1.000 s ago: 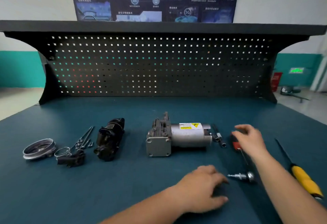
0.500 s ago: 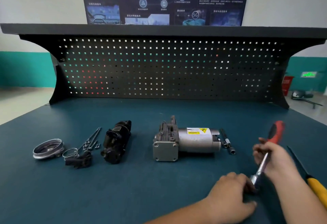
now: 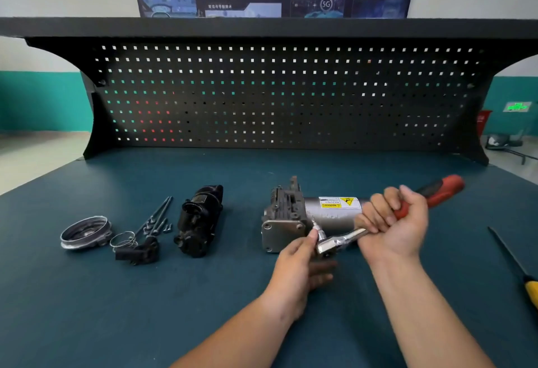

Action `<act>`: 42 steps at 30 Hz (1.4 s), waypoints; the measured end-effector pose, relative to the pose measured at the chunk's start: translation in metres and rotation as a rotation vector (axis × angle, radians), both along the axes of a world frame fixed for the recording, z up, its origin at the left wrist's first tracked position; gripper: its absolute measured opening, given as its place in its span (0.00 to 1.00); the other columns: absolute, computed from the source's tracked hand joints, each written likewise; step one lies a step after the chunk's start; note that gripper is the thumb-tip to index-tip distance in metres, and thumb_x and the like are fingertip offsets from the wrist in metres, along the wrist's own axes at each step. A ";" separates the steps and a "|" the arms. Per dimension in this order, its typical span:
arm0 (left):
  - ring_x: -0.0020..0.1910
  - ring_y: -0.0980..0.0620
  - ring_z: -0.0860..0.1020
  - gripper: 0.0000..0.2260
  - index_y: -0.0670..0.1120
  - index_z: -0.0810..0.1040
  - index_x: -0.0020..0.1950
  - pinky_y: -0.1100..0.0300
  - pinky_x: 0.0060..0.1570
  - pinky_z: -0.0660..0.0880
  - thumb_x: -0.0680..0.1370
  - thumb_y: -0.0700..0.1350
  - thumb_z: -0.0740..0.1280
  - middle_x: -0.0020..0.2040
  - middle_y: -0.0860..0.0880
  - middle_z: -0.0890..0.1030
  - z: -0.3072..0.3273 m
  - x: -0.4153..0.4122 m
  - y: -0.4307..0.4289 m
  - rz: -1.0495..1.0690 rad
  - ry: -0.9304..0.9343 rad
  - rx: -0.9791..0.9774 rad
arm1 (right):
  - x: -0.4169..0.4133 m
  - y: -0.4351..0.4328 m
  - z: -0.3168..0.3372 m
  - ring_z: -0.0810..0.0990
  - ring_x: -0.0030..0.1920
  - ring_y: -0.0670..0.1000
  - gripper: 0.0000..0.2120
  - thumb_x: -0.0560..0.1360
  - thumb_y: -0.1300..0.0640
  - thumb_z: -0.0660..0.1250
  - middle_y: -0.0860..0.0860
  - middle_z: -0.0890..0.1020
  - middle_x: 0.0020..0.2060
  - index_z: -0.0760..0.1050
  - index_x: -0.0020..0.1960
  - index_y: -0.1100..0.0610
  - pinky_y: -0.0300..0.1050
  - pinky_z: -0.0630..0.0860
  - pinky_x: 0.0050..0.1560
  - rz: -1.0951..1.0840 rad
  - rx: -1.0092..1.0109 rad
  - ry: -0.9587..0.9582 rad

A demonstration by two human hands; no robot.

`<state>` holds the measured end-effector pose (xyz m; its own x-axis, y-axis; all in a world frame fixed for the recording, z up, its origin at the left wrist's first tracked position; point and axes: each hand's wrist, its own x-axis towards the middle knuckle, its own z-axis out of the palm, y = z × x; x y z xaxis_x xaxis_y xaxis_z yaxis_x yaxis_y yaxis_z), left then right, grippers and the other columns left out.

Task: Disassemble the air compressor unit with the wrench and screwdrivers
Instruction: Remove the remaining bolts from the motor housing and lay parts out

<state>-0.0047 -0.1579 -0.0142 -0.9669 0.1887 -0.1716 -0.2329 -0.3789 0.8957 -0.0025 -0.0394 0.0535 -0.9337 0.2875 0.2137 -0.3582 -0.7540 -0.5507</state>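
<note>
Head camera: we see the air compressor unit (image 3: 302, 216) lying on its side near the middle of the blue workbench (image 3: 87, 309), its long axis running left to right. Its square end plate (image 3: 281, 235) and finned grey head are at the left, and the silver motor cylinder with the yellow warning label (image 3: 339, 202) points right.

Our right hand (image 3: 393, 222) is closed in a full fist round the red and black grip of the ratchet wrench (image 3: 343, 241), palm turned toward us, forearm rising from the near right. The wrench slants from its handle end, far and right, down to its chrome head, near and left, just in front of the compressor. A short bit on the head points up-left toward the seam between end plate and cylinder; we cannot tell whether it touches.

Our left hand (image 3: 297, 268) is loosely curled, thumb and forefinger pinching at the ratchet head, the other fingers half open beneath it.

Left of the compressor lie a black housing (image 3: 199, 219), long bolts (image 3: 157, 216), a wire clip (image 3: 123, 238) and a metal ring cap (image 3: 84, 232). A yellow-handled screwdriver (image 3: 515, 263) lies at the right edge.
</note>
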 end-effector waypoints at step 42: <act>0.21 0.59 0.70 0.09 0.46 0.76 0.36 0.67 0.21 0.59 0.76 0.45 0.67 0.26 0.54 0.75 0.006 -0.008 -0.017 0.138 -0.076 -0.057 | 0.020 -0.032 -0.051 0.66 0.21 0.45 0.08 0.57 0.53 0.62 0.45 0.66 0.22 0.63 0.31 0.52 0.38 0.65 0.34 -0.212 -0.482 -0.303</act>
<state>-0.0130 -0.1752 -0.0084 -0.9667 0.0427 -0.2522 -0.2503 -0.3612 0.8983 0.0175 -0.0716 0.0027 -0.8442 0.4726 -0.2532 -0.4089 -0.8730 -0.2659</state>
